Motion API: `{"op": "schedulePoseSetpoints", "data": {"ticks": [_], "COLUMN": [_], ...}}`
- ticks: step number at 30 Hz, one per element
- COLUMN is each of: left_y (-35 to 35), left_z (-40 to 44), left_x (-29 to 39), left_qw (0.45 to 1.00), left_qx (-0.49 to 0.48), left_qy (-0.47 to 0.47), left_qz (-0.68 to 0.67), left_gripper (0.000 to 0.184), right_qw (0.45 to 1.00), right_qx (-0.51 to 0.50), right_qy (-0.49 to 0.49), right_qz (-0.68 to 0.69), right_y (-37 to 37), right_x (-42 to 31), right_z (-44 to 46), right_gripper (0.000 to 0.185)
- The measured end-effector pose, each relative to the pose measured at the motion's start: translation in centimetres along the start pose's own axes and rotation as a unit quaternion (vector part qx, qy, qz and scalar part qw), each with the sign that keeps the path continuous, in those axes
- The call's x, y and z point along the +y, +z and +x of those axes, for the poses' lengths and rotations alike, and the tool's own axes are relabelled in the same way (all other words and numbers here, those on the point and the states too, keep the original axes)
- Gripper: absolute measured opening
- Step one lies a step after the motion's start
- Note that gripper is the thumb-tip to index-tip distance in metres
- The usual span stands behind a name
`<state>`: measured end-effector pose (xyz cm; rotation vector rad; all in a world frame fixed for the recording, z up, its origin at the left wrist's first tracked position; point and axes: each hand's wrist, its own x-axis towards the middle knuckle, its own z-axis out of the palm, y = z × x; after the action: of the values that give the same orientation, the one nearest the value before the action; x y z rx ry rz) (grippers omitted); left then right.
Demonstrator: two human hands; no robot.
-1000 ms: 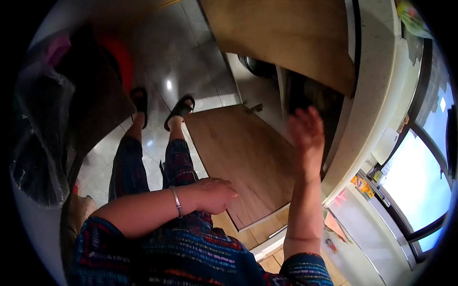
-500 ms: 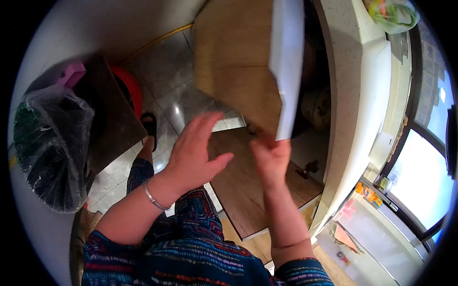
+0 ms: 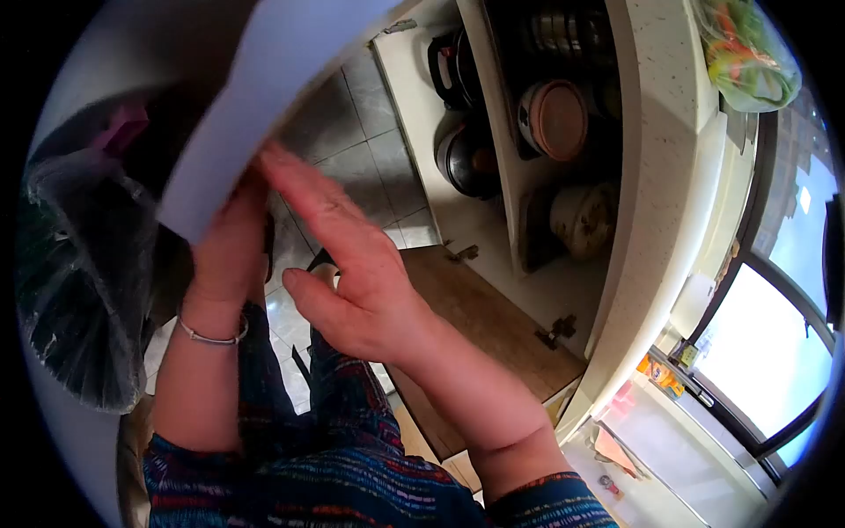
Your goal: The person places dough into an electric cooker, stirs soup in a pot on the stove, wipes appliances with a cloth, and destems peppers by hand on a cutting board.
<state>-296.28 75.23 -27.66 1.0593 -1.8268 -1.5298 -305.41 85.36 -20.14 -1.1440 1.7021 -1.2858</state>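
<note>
A large board (image 3: 238, 114), white on the side facing me, slants across the upper left. My left hand (image 3: 231, 233), with a silver bangle at the wrist, grips its lower edge; the board hides most of those fingers. My right hand (image 3: 356, 282) is open, its fingers stretched toward the board's edge and thumb apart. The fingertips are at that edge, though I cannot tell whether they touch it. To the right is an open cabinet (image 3: 519, 238), with a wood-grain door (image 3: 475, 326) swung out on metal hinges below my right forearm.
Inside the cabinet are a pink-lidded tub (image 3: 559, 121), dark pots (image 3: 466, 161) and a pale round container (image 3: 583, 220). A plastic-covered dark object (image 3: 88, 282) stands at left. A bag of vegetables (image 3: 753, 57) lies on the counter (image 3: 656, 176), beside the sink (image 3: 704, 440).
The board has moved from the cabinet front to the left and turned its white side toward me. My left hand now holds it; my right hand has let go and opened.
</note>
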Motion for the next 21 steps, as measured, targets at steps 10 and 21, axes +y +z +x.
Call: {"op": "schedulePoseSetpoints", "data": {"ticks": [10, 21], "left_y": [-1.9, -1.8], "left_z": [4.6, 6.8], "left_x": [0.6, 1.2], "left_qw": [0.98, 0.988], "left_qx": [0.141, 0.144], "left_qy": [0.045, 0.041], "left_qz": [0.129, 0.034], "left_gripper": [0.032, 0.034], "right_qw": [0.931, 0.886], "right_qx": [0.149, 0.183], "right_qy": [0.297, 0.416], "right_qz": [0.15, 0.089], "right_y": [-2.2, -3.4], "right_x": [8.9, 15.4], "right_z": [-8.3, -19.1], "right_gripper": [0.05, 0.041]}}
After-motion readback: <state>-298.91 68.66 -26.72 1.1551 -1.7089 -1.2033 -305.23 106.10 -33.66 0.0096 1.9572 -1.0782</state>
